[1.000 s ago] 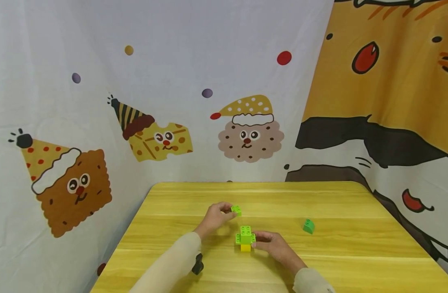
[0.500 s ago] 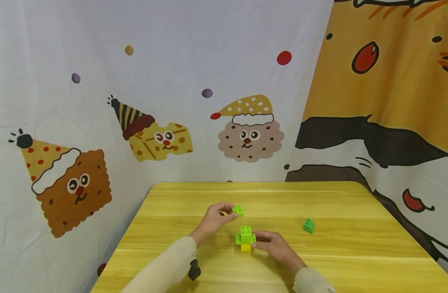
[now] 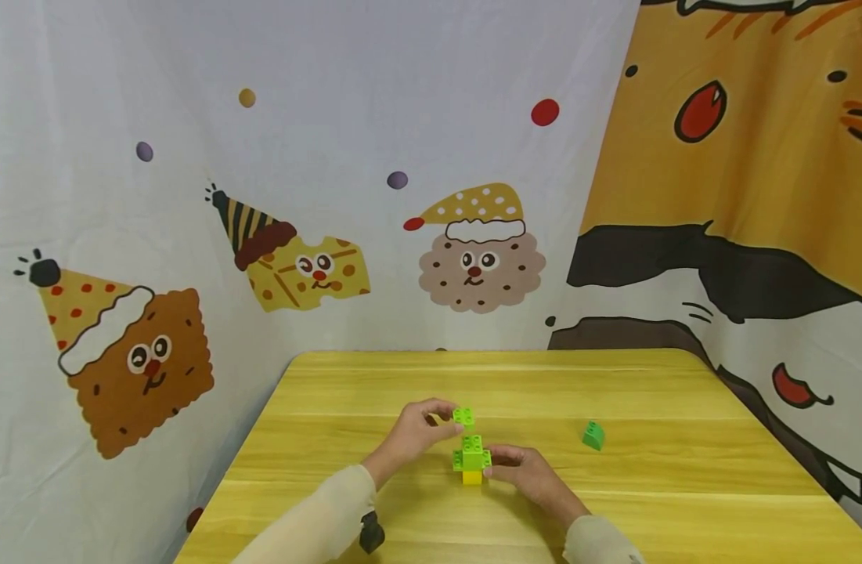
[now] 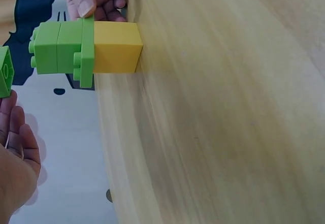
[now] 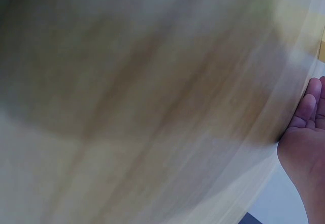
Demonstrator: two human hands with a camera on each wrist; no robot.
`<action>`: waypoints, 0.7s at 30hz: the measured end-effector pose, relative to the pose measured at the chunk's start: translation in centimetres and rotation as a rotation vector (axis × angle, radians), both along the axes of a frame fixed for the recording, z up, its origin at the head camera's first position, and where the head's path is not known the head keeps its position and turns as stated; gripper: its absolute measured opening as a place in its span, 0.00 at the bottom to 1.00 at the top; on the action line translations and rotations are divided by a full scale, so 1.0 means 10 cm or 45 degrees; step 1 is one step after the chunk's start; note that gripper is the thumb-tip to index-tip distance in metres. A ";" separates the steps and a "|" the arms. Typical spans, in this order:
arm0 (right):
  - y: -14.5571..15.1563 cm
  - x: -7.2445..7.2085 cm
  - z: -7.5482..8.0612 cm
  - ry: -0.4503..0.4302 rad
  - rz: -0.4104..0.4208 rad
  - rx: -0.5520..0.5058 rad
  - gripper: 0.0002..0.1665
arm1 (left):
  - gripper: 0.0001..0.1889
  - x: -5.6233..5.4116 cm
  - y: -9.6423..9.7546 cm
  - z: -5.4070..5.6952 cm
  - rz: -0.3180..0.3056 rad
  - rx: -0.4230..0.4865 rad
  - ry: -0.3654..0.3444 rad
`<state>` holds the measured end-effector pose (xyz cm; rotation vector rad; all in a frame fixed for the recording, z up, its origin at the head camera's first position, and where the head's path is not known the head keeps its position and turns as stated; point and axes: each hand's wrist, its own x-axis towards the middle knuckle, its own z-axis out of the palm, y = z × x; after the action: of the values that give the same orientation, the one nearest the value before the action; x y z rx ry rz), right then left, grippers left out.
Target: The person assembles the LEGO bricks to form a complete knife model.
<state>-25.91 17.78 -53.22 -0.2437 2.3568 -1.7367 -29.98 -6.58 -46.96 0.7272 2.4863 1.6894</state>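
My left hand (image 3: 418,432) pinches a light green toy brick (image 3: 463,417) between thumb and fingers, held above and just behind a small brick stack. That stack stands upright on the table: a yellow base (image 3: 472,477), a wide green plate (image 4: 88,53) and green bricks (image 4: 55,48) on top, studs up. My right hand (image 3: 532,475) grips the right end of the plate, its thumb on the near side. In the left wrist view, the held brick (image 4: 5,71) is apart from the stack's top studs. Only part of the right hand (image 5: 310,127) shows in the right wrist view.
A darker green sloped brick (image 3: 593,435) lies on the wooden table (image 3: 656,501) to the right. A black object (image 3: 371,533) sits at the left sleeve. Behind the table's far edge hangs a patterned cloth (image 3: 374,125).
My left hand has moved right and toward me with the green brick, bringing it nearer the stack. My right hand and the stack have stayed in place.
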 end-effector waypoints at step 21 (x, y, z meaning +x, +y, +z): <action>0.00 0.00 -0.01 -0.007 0.006 -0.003 0.32 | 0.12 0.07 0.03 -0.10 -0.021 -0.013 -0.041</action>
<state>-25.89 17.82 -53.27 -0.2445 2.3489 -1.7355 -29.28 -6.25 -47.96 0.7118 2.4594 1.6681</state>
